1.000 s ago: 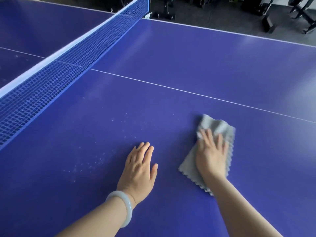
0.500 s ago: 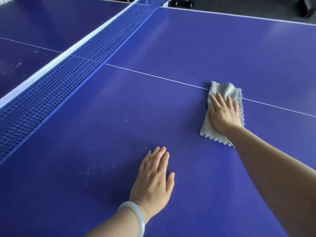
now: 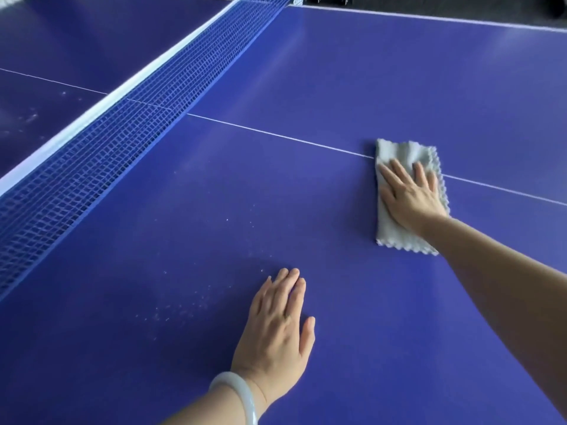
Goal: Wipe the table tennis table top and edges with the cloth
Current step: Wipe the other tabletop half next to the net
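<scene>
Your left hand (image 3: 276, 329) lay flat on the table (image 3: 337, 72), fingers straight, holding nothing, with a bangle (image 3: 242, 394) at the wrist. Farther out, your right hand (image 3: 411, 197) pressed open-palmed on the cloth (image 3: 391, 231), hiding its middle. The cloth covered part of the line (image 3: 276, 134). The net (image 3: 122, 142) ran off-frame.

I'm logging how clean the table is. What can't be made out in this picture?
Head view:
Tabletop under the grey cloth and right hand: covered by them.
Its near edge: cut off by the frame's bottom.
Pale specks beside the left hand: too small to tell dust from scuffs.
</scene>
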Demonstrator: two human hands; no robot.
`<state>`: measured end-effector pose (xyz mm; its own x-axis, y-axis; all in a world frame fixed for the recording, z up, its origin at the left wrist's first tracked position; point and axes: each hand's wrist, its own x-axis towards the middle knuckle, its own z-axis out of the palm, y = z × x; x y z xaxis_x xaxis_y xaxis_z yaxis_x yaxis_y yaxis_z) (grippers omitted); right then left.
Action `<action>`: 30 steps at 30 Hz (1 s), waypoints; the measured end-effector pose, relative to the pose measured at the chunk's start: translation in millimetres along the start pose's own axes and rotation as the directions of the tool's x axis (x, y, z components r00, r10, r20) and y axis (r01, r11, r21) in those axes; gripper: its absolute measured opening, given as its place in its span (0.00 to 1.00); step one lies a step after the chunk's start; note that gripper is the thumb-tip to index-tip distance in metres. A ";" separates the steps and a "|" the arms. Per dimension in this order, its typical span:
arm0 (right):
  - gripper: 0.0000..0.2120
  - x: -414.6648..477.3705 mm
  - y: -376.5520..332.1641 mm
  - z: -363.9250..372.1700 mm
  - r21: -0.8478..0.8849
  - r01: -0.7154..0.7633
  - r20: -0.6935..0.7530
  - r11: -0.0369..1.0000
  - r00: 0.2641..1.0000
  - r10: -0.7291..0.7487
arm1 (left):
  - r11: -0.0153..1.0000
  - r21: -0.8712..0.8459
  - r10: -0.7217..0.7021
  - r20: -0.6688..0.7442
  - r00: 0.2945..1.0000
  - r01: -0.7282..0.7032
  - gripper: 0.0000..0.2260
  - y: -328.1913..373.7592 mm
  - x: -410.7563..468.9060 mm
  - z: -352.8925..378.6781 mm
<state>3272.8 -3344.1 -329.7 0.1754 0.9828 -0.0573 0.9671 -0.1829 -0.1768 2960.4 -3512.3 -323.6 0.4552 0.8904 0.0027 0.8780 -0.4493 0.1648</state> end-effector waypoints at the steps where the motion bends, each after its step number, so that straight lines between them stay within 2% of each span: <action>1: 0.25 8.6 -17.1 2.0 0.013 -0.018 -0.003 1.000 1.000 0.018 | 1.000 0.000 -0.002 -0.003 1.000 0.002 0.24 0.9 0.5 -0.8; 3: 0.24 14.9 -52.9 5.4 0.028 0.060 -0.006 0.998 0.998 -0.060 | 1.000 -0.007 0.002 -0.004 1.000 -0.002 0.24 2.3 1.0 -1.4; 6: 0.24 -15.5 -87.8 13.1 -0.035 0.316 0.016 0.948 0.949 -0.315 | 1.000 -0.023 0.008 -0.015 1.000 -0.008 0.24 2.5 2.2 0.7; 8: 0.25 -60.4 -79.5 16.1 -0.016 0.449 0.055 0.893 0.893 -0.447 | 1.000 -0.025 0.016 -0.030 0.999 -0.017 0.24 1.6 2.3 3.0; 10: 0.26 -95.3 -40.9 12.1 0.019 0.486 0.076 0.874 0.871 -0.486 | 1.000 -0.023 0.021 -0.035 0.999 -0.021 0.24 0.1 1.5 4.1; 12: 0.27 -105.6 18.8 5.8 -0.033 0.386 0.006 0.922 0.922 -0.386 | 1.000 -0.006 0.022 -0.034 0.999 -0.022 0.25 -0.5 1.1 5.4; 14: 0.28 -103.0 80.1 -3.5 0.000 0.040 -0.094 0.999 0.995 -0.040 | 1.000 0.003 0.018 -0.030 0.999 -0.018 0.25 0.6 1.1 5.8; 16: 0.27 -94.4 104.9 -11.0 0.078 -0.298 -0.089 0.951 0.948 0.305 | 1.000 0.003 0.011 -0.033 0.999 -0.011 0.25 1.9 1.8 4.6; 18: 0.27 -92.8 76.1 -9.9 0.107 -0.413 -0.092 0.904 0.902 0.422 | 1.000 0.007 0.010 -0.033 0.999 -0.010 0.25 2.8 2.3 3.8; 20: 0.26 -108.3 23.9 -1.1 0.128 -0.307 -0.123 0.943 0.939 0.322 | 1.000 -0.004 0.011 -0.037 0.999 -0.011 0.25 2.3 1.2 3.3; 22: 0.26 -146.7 -32.4 14.6 0.073 -0.032 -0.123 0.997 0.992 0.041 | 1.000 -0.027 0.005 -0.052 0.999 -0.007 0.25 1.5 0.1 3.1; 24: 0.27 -207.1 -63.4 29.5 0.029 0.278 -0.050 0.960 0.960 -0.277 | 0.999 -0.044 0.000 -0.061 0.998 -0.003 0.25 1.0 -0.5 2.8; 26: 0.27 -247.9 -40.9 30.2 0.029 0.421 0.020 0.906 0.906 -0.422 | 0.998 -0.063 -0.005 -0.057 0.998 0.001 0.26 0.4 -0.6 3.3; 27: 0.27 -256.4 -14.0 27.8 0.000 0.404 0.025 0.915 0.915 -0.404 | 0.998 -0.069 -0.007 -0.056 0.998 0.003 0.26 0.1 -0.7 4.0; 28: 0.27 -261.3 16.5 23.7 -0.040 0.307 0.007 0.951 0.952 -0.307 | 0.998 -0.069 -0.007 -0.054 0.998 0.003 0.26 -0.2 -0.8 4.5; 29: 0.28 -264.0 49.2 17.4 -0.046 0.128 -0.033 0.991 0.991 -0.130 | 0.998 -0.070 -0.005 -0.054 0.999 0.001 0.26 -0.3 -0.9 4.9; 30: 0.29 -265.4 79.8 9.1 -0.015 -0.093 -0.087 0.996 0.992 0.092 | 0.997 -0.075 -0.004 -0.058 0.998 0.000 0.25 -0.5 -0.9 5.3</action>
<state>3301.8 -3619.7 -337.6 0.2789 0.9602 0.0128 0.9491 -0.2735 -0.1561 2960.3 -3513.2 -329.0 0.4423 0.8949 0.0594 0.8644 -0.4430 0.2379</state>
